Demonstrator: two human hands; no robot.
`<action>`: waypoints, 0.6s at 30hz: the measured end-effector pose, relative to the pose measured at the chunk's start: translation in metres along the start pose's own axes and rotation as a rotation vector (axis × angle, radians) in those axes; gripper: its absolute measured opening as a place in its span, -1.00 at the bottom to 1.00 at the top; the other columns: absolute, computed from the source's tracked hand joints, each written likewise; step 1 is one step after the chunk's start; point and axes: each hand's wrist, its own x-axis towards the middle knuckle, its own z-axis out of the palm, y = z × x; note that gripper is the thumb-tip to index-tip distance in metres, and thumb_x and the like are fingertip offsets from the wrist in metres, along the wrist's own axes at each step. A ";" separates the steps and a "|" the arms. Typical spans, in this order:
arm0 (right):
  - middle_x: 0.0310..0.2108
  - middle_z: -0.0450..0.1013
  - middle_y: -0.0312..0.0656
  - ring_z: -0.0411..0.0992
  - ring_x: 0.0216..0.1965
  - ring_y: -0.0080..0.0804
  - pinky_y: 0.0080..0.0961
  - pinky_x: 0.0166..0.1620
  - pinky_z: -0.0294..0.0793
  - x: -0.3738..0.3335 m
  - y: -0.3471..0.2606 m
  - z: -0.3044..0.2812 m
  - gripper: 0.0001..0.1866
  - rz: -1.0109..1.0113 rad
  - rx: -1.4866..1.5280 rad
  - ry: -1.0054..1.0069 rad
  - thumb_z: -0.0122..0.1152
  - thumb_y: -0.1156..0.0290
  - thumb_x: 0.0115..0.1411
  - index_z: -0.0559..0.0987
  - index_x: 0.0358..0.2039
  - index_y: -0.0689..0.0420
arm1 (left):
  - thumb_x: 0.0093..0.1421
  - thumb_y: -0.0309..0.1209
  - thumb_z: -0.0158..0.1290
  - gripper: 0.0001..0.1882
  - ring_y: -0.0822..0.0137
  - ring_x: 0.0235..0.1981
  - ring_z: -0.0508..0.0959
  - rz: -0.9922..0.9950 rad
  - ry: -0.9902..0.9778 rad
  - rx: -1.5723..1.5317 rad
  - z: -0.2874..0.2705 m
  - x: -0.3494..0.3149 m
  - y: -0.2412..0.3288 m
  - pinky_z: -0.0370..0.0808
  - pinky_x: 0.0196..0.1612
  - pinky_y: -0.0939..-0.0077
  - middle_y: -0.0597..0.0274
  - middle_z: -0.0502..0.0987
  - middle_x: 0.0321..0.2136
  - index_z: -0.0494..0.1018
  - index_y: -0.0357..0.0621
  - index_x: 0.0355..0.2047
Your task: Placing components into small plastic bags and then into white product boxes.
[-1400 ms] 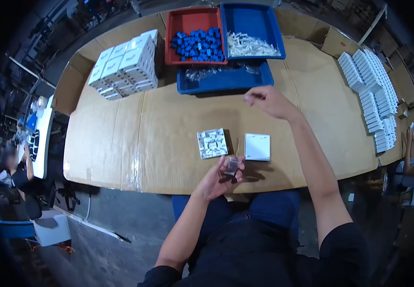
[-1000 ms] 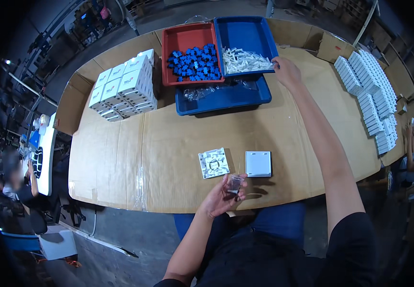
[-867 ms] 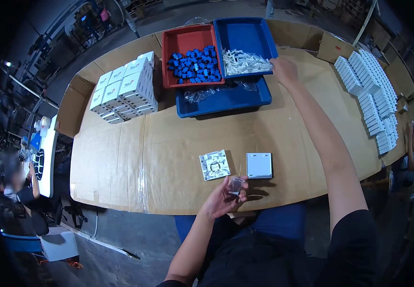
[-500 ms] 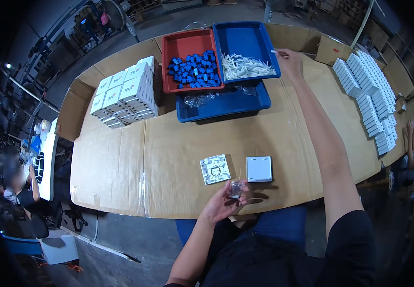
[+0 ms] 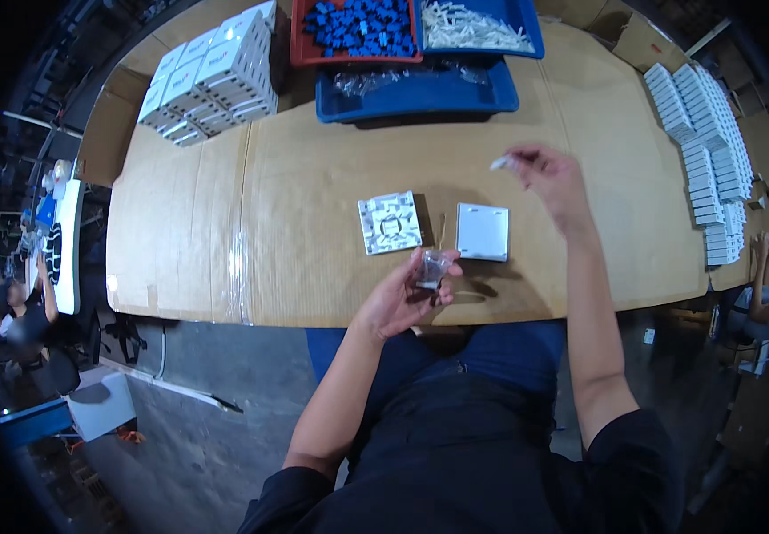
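My left hand (image 5: 393, 301) is closed on a small clear plastic bag (image 5: 435, 264) near the table's front edge. Something pale shows inside the bag, too small to make out. A slim white plastic piece (image 5: 501, 163) is pinched in the fingertips of my right hand (image 5: 555, 185), which is above the table and slightly blurred. Just beyond my left hand lies a white square plate (image 5: 371, 233) with a grey patterned face and a dark ring-shaped mark in its middle. To its right lies a plain white square panel (image 5: 482, 233) with a raised rim.
At the back, a red tray (image 5: 358, 60) holds blue plastic parts, and a blue tray (image 5: 534, 40) holds slim white pieces. Below them, another blue tray (image 5: 420, 112) contains clear bags. White boxes (image 5: 224, 76) are stacked at left; rows of white units (image 5: 703, 169) stand at right.
My right hand has come back from the blue tray toward me, carrying the white piece. The left hand keeps its hold on the bag. The view has tilted downward.
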 end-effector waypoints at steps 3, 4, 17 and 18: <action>-0.34 0.62 -0.38 0.40 -0.38 -0.72 -0.67 -0.31 0.38 -0.050 0.015 0.024 -0.88 0.104 0.017 -0.210 0.39 0.49 0.27 0.74 -0.19 0.22 | 0.55 0.07 -0.26 -0.33 0.25 -0.22 0.54 -0.004 0.026 0.033 0.004 0.000 0.001 0.52 0.04 0.25 0.14 0.58 -0.09 0.37 -0.31 0.28; -0.35 0.62 -0.38 0.41 -0.38 -0.71 -0.66 -0.30 0.39 -0.060 0.015 0.031 -0.87 0.108 0.003 -0.276 0.41 0.49 0.26 0.74 -0.19 0.20 | 0.55 0.08 -0.26 -0.33 0.25 -0.21 0.54 -0.002 0.014 0.041 0.004 -0.001 0.001 0.53 0.05 0.25 0.14 0.59 -0.09 0.39 -0.31 0.25; -0.42 0.57 -0.29 0.40 -0.42 -0.54 -0.53 -0.29 0.39 -0.045 -0.026 0.050 -0.83 -0.018 -0.311 -0.689 0.43 0.53 0.16 0.71 -0.21 0.19 | 0.53 -0.02 -0.10 -0.48 0.28 -0.19 0.51 0.024 -0.032 0.047 0.004 -0.005 -0.004 0.51 0.00 0.30 0.05 0.61 -0.02 0.42 -0.23 0.18; -0.41 0.57 -0.27 0.42 -0.42 -0.50 -0.50 -0.28 0.40 -0.042 -0.025 0.052 -0.83 -0.054 -0.325 -0.756 0.43 0.54 0.14 0.71 -0.22 0.18 | 0.51 -0.01 -0.07 -0.49 0.27 -0.17 0.51 0.031 -0.026 0.077 0.004 -0.006 -0.004 0.50 0.00 0.27 0.06 0.61 -0.04 0.44 -0.18 0.17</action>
